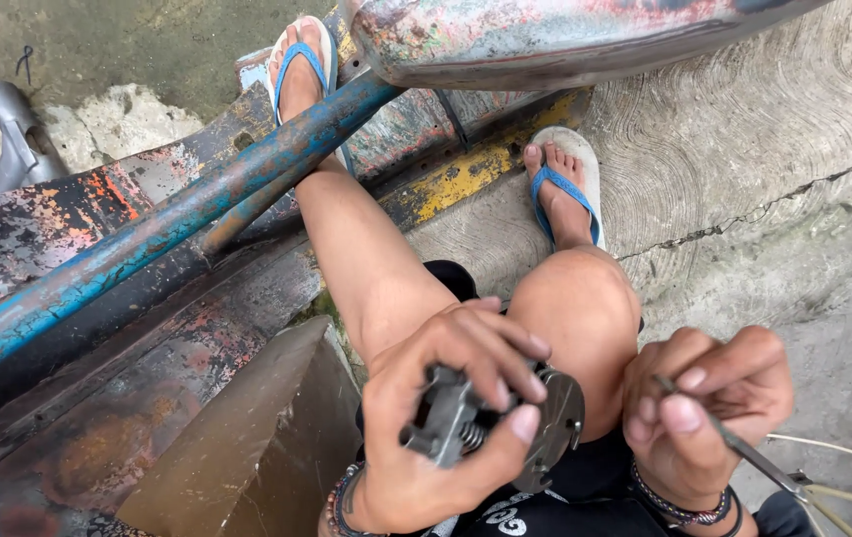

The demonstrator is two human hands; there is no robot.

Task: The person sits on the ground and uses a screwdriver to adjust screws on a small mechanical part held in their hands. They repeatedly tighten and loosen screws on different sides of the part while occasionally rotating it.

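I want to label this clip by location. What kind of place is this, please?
Probably an outdoor repair spot, perhaps for small vehicles. A rusty blue bar and worn painted panels lie on cracked concrete. The left hand holds a greasy metal part; the right hand holds a thin tool.

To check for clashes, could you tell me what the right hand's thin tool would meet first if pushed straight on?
Probably the left hand or the round metal part it grips; the right hand aims its thin tool leftward, though depth is unclear.

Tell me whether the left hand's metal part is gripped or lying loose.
Gripped: the left hand wraps its fingers around the metal part, holding it above the knee.
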